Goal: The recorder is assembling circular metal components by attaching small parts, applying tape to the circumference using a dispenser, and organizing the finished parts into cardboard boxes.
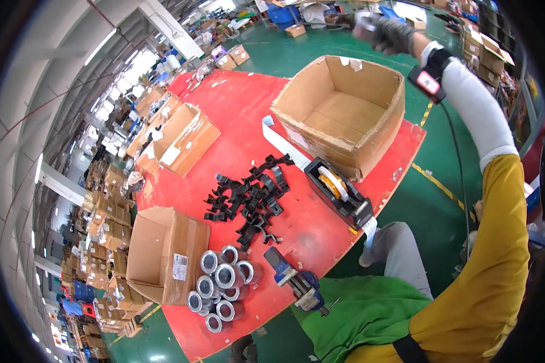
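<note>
A short, round, silvery metal-looking piece (366,28) is at the upper right, raised beyond the table's far right corner, with green floor behind it. It is blurred, so its finer shape cannot be told. It looks rigid and is probably dense for its size; its smooth, curved surface could slip. The surest hold would be around the outer side, fingers wrapped on one face and thumb opposite, clear of the rim.

The person's right hand (396,36), in a dark grey glove, appears to grasp this piece, its fingers curled around the near side. The left hand cannot be made out, so its state cannot be told.

Nearest below is an open brown cardboard box (345,158) on a red, scuffed tabletop (236,115). Beside the box sits a black tape dispenser (352,204). Further left lies a loose heap of black, curved clips (248,196). Toward the near edge are a blue-and-silver metal vise (297,281) and a cluster of silvery, hollow metal cylinders (240,278), just beside a smaller open brown carton (188,248).
</note>
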Tool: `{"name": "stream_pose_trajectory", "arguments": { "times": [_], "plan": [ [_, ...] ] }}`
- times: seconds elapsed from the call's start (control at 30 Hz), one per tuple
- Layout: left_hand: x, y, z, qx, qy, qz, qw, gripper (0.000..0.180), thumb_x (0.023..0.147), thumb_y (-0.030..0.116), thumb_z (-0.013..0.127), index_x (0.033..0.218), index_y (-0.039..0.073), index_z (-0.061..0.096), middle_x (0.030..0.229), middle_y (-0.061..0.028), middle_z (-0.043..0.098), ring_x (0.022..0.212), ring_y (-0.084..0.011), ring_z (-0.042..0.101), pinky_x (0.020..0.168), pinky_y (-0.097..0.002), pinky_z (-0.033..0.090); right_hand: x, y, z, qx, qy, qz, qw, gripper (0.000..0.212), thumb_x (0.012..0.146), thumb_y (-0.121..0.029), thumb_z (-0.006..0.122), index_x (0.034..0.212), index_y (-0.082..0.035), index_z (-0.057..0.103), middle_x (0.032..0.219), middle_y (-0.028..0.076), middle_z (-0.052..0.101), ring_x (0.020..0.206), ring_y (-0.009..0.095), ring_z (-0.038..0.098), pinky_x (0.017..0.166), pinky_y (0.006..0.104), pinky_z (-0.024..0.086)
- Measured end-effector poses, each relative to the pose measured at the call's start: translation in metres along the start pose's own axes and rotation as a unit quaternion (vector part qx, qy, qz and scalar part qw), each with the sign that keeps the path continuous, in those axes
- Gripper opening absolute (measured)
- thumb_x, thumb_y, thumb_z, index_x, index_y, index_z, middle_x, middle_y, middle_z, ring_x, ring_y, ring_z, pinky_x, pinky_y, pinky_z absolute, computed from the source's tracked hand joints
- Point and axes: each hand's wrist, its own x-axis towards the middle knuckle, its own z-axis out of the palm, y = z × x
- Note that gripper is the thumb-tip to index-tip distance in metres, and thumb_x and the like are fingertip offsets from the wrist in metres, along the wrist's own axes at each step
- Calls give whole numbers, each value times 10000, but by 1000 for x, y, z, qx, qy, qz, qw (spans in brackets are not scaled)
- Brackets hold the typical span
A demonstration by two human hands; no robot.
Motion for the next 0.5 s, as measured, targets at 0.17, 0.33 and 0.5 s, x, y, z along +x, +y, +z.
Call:
{"name": "stream_pose_trajectory", "arguments": {
  "times": [0.17,0.33,0.5],
  "plan": [
    [15,-30,23,-25,13,8,1000,281,844,160,606,1082,15,573,1045,-131,609,952,-227,573,839,-341,447,67,52,96,-213,-93,96,968,328,784,-478,569,820,-159,636,721,50,637,460,174,574,413,302,457],
    [33,-63,47,134,41,75,987,246,807,136,638,1025,28,603,1123,-147,553,1060,-302,512,893,-401,411,85,77,171,-353,-101,213,906,286,837,-334,489,854,-83,626,737,128,657,545,217,641,438,329,515],
    [43,-36,35,87,15,64,994,246,811,140,630,1030,32,602,1148,-163,531,1111,-326,468,916,-411,390,112,132,207,-355,-158,277,878,329,863,-416,469,901,-115,595,745,102,662,590,232,641,553,405,521]
  ]
}}
